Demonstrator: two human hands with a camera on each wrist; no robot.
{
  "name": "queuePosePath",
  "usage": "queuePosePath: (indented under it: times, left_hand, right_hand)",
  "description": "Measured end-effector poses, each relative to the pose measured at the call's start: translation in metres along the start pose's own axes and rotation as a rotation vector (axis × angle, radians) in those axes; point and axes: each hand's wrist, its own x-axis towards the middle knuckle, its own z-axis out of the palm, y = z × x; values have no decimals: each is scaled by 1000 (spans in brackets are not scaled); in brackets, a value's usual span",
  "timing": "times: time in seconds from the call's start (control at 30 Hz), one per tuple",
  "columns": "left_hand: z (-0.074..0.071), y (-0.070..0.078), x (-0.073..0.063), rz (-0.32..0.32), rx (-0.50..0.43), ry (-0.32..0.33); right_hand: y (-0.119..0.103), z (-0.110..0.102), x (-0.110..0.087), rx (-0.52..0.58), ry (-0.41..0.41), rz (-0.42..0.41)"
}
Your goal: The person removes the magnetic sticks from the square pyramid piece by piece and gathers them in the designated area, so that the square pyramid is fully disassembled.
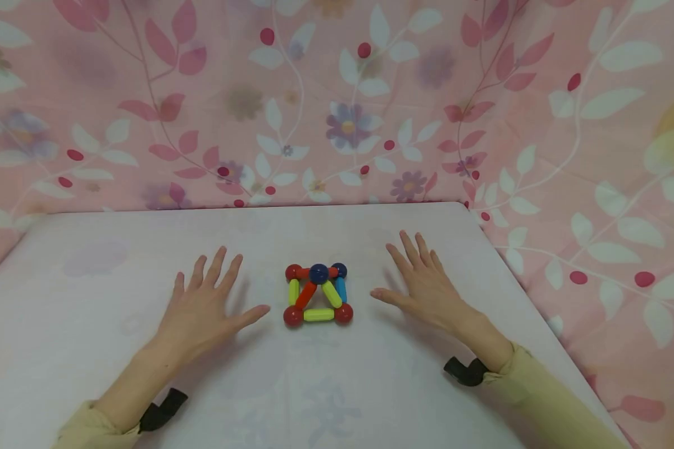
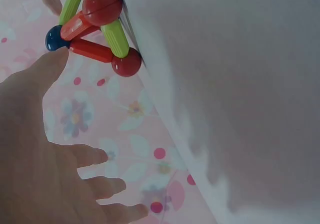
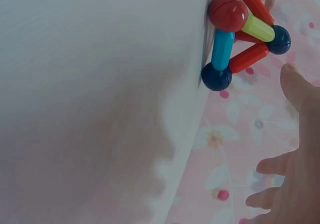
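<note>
A small pyramid of magnetic rods and balls (image 1: 318, 315) stands on the white table between the two hands. Red balls (image 1: 294, 316) and dark blue balls form its corners, joined by yellow-green, red and blue rods. One dark blue ball (image 1: 319, 274) sits at the peak. To the left, my left hand (image 1: 202, 312) hovers palm down with fingers spread, its thumb nearest the pyramid but apart from it. My right hand (image 1: 427, 287) is held the same way on the other side, also apart. Both wrist views show the pyramid (image 2: 116, 38) beyond the thumb; neither hand holds anything.
The table (image 1: 314, 386) has a white cloth, with its far edge behind the pyramid and its right edge beyond the right arm. Pink floral fabric (image 1: 314, 81) hangs at the back and right. A black strap-like piece (image 1: 163, 410) sits by each sleeve cuff.
</note>
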Motion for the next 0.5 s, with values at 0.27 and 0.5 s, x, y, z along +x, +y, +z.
queuePosePath:
  times: [0.27, 0.5]
  left_hand:
    - [8, 12, 5, 36, -50, -59]
    - [16, 19, 10, 15, -181, -142]
  right_hand:
    - [-12, 6, 9, 78, 10, -58]
    - [-22, 11, 16, 205, -13, -76]
